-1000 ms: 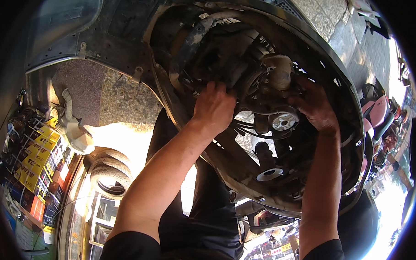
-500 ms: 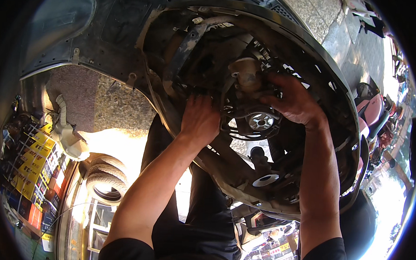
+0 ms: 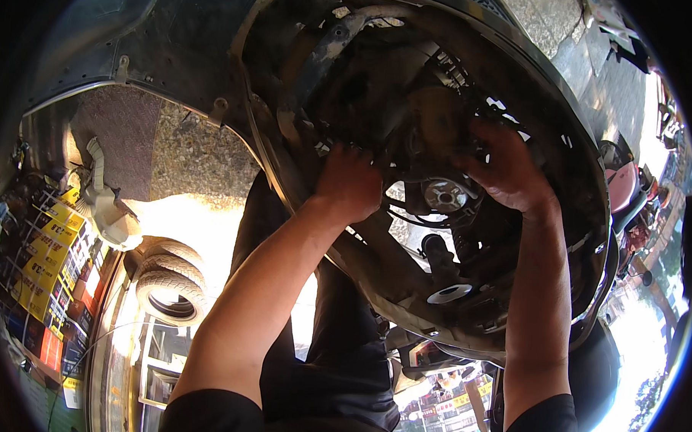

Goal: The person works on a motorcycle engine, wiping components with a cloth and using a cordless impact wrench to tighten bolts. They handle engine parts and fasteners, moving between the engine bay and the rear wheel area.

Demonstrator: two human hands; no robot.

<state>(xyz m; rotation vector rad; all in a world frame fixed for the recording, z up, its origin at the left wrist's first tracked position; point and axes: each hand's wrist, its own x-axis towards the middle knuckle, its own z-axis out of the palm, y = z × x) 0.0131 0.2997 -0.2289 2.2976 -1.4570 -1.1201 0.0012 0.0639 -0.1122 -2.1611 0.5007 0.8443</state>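
Left hand (image 3: 351, 184) curled in shadow; grip could not be told. Right hand (image 3: 509, 167) had digits apart near metal hub (image 3: 444, 195). Judged risk: scraped knuckles, cramped shell (image 3: 396, 311).

A gap lies between left hand (image 3: 350, 179) and right hand (image 3: 509, 170); hub (image 3: 445, 196) obstructs its near side, rim (image 3: 403, 321) stands nearer still.

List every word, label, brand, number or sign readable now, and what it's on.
Yellow packaging at left: large dark characters, partly legible, but not copied out here.
Orange-red box below it: print too small to read.
White label at lower left: too small to read.
Yellow strip at bottom: too small to read.
Dark body shell and round metal part: no lettering visible.
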